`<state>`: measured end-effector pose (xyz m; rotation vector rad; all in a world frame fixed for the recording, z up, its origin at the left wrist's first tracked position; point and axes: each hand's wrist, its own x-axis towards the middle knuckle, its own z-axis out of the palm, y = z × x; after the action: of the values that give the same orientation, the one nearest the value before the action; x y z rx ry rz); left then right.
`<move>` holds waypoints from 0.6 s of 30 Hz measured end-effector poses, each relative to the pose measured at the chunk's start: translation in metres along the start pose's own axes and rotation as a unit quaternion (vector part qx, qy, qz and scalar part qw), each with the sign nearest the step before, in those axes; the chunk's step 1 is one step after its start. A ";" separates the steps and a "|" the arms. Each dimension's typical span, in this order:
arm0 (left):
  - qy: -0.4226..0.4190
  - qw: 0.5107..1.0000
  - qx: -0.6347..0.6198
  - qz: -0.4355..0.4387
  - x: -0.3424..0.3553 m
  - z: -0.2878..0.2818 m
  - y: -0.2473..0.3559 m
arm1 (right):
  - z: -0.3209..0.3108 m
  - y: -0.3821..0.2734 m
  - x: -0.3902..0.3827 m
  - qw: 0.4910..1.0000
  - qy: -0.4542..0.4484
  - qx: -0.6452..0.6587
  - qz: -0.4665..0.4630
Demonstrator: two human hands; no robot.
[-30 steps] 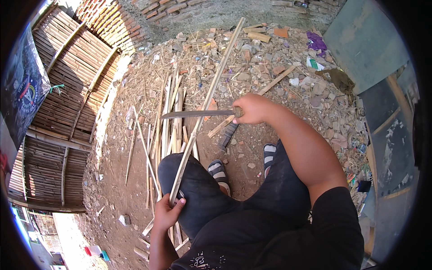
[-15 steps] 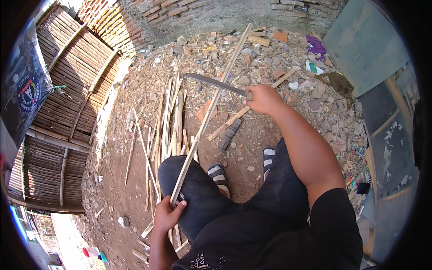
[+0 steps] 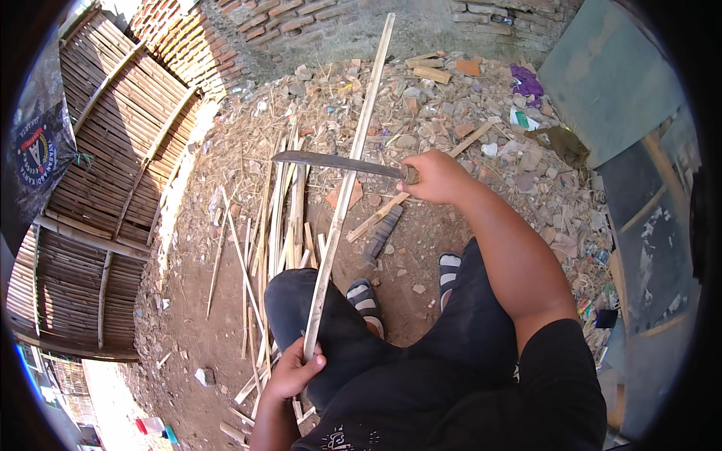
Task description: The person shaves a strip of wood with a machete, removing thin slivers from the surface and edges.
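Note:
A long, pale bamboo strip slants up and away from my left knee. Around its near end my left hand is closed, the thumb lying along the strip. My right hand grips the short handle of a machete, whose dark blade points left and crosses the strip beyond the knee. Whether the blade touches the strip I cannot tell. On the ground left of the strip lies a bundle of thin split bamboo strips. A dark ridged piece like a sheath rests near my feet.
A longer wooden strip lies on the ground under my right hand. Rubble, straw and litter spread toward a brick wall. A bamboo-slat panel stands left, a greenish board right, with a purple cloth beside it.
The bamboo strip has swung more upright, its far end shifting left and farther away. My left hand has moved slightly right and nearer; the machete has come nearer, its blade now more level.

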<state>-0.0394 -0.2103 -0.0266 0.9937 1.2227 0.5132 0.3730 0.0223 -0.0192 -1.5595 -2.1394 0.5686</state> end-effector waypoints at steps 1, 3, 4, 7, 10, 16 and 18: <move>-0.002 1.000 0.003 0.009 0.002 0.000 -0.003 | -0.005 -0.004 -0.002 1.000 -0.009 0.001 0.016; -0.011 1.000 -0.018 0.006 0.003 -0.007 -0.007 | -0.003 -0.010 -0.004 0.999 -0.038 0.002 0.017; -0.017 0.999 -0.028 0.003 0.004 -0.009 -0.009 | 0.002 -0.016 -0.006 0.998 -0.058 -0.007 -0.014; -0.010 0.999 -0.033 -0.006 0.005 -0.007 -0.009 | 0.021 -0.041 -0.014 0.986 -0.119 -0.040 -0.111; 0.002 1.000 -0.015 0.000 0.005 -0.004 -0.011 | 0.026 -0.066 -0.021 0.964 -0.161 -0.075 -0.197; 0.034 0.998 0.040 0.039 0.007 -0.001 -0.017 | 0.013 -0.033 -0.007 0.980 -0.157 -0.046 -0.114; 0.030 0.999 -0.005 0.031 0.010 0.001 -0.013 | 0.014 -0.015 -0.005 0.985 -0.126 -0.070 -0.092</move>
<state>-0.0373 -0.2096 -0.0433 1.0169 1.2442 0.6018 0.3548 0.0124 -0.0229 -1.4028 -2.5306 0.5896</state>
